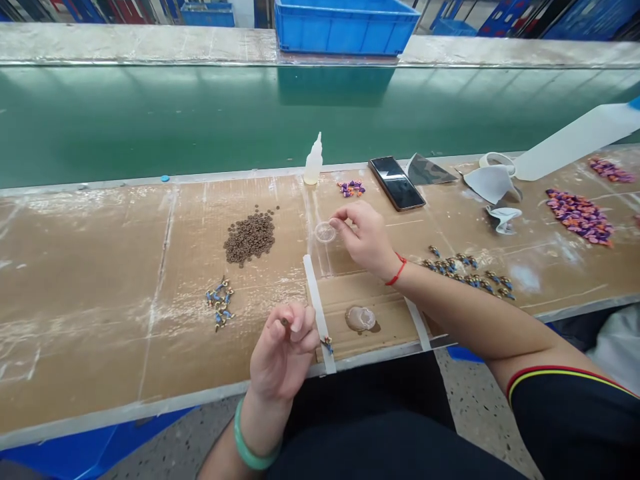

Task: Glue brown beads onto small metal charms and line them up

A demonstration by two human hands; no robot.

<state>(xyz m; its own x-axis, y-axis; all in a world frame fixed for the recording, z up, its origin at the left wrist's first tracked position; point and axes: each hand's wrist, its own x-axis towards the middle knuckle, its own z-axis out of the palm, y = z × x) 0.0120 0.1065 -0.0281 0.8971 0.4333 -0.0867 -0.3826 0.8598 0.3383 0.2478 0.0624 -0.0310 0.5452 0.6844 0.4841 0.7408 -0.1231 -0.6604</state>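
Dark clothing covers me below the near edge of the bench, where my left hand pinches a small brown piece, while the fingertips of my right hand meet at a clear round dish toward the far edge, whether grasping it I can't tell.

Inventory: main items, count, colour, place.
Crate: one, blue, top centre
Belt: one, green, below crate
Bottle: one, whitish, rear centre
Phone: one, black, rear
Scraps: several, grey and white, right of phone
Ring: one, white, beside scraps
Discs: one pile, brown, left of centre
Trinkets: two clusters, blue and gold, left, right
Bits: several piles, purple and orange, rear centre, right
Strips: two, white, near edge
Lump: one, clear, between strips
Dish: one, clear, centre
Left hand: one, green bangle, pinching dark piece
Right hand: one, red bracelet, at dish
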